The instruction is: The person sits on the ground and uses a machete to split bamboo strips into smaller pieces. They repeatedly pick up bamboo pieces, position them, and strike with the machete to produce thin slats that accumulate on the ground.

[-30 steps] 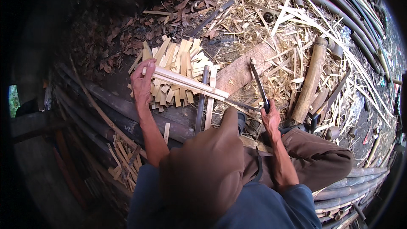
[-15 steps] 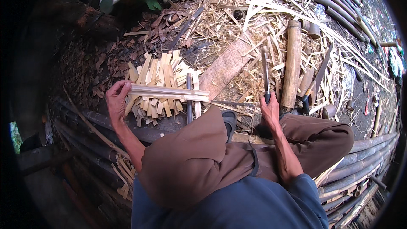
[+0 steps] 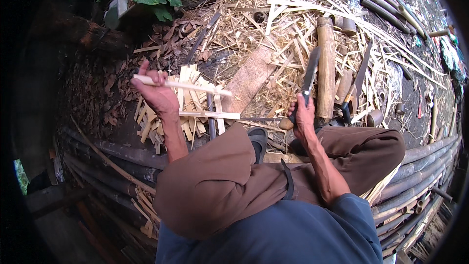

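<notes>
My left hand (image 3: 159, 93) is turned palm up, its thumb and fingers closed on a pale bamboo strip (image 3: 198, 87) that points right. A second bamboo strip (image 3: 210, 115) lies level below it, apart from the fingers, across a dark upright rod (image 3: 211, 129); I cannot tell what bears it. Beneath both is a pile of short bamboo strips (image 3: 188, 98). My right hand (image 3: 305, 115) is wrapped round the dark handle of a broad-bladed knife (image 3: 311, 68), blade pointing away. A rounded wooden end (image 3: 287, 124) shows beside that hand.
A thick bamboo piece (image 3: 325, 68) lies right of the knife, with a handsaw (image 3: 359, 78) beyond it. A flat wooden board (image 3: 249, 78) lies in the middle among shavings (image 3: 244, 24). Long bamboo poles (image 3: 415, 173) are stacked at the right.
My left hand has turned palm up and shifted right. The two strips, earlier together in it, are now separated. My right hand has turned the knife so its broad blade shows.
</notes>
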Demonstrator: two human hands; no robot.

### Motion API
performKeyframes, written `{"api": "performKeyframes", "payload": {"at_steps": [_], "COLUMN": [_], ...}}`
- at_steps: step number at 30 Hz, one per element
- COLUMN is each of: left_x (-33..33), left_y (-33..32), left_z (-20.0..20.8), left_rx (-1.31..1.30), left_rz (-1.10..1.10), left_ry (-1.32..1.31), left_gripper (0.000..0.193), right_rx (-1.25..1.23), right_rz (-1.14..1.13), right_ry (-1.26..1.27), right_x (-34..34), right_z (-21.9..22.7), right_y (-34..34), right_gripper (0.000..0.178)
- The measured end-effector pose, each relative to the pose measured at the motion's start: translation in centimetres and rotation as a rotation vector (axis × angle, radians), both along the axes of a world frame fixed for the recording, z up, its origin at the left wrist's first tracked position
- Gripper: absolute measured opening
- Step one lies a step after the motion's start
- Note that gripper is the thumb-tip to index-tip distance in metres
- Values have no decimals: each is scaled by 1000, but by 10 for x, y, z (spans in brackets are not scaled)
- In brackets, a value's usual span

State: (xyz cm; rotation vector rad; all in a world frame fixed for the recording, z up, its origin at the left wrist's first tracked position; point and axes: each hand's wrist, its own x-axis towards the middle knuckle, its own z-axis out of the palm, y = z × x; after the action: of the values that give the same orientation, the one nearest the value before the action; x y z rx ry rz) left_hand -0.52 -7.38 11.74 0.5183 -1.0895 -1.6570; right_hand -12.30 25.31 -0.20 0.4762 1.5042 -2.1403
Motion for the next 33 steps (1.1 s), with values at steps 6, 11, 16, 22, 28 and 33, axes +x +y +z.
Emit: {"api": "performKeyframes", "payload": {"at_steps": [6,11,16,22,28,33], "left_x": [-68,-80,-90,-95,-109,-104], "left_y": [34,56,76,105,127,132], "left_z": [-14,-29,-45,-14,-39,-37], "left_rx": [-159,-245,-530,-481,-160,-266], "left_rz": [-46,-281,-361,-318,-602,-703], "left_ry": [-91,-289,-420,-200,140,67], "left_gripper": [35,37,35,29,50,45], "right_rx": [206,265,248,224,76,-2], "right_rz": [376,372,518,568,576,664], "right_ry": [107,435,386,495,338,215], "right_x": [11,23,15,20,15,16], "right_z": [78,120,128,160,183,206], "right_y": [30,10,0,-3,-12,-19], "right_gripper": [23,56,59,61,54,52]}}
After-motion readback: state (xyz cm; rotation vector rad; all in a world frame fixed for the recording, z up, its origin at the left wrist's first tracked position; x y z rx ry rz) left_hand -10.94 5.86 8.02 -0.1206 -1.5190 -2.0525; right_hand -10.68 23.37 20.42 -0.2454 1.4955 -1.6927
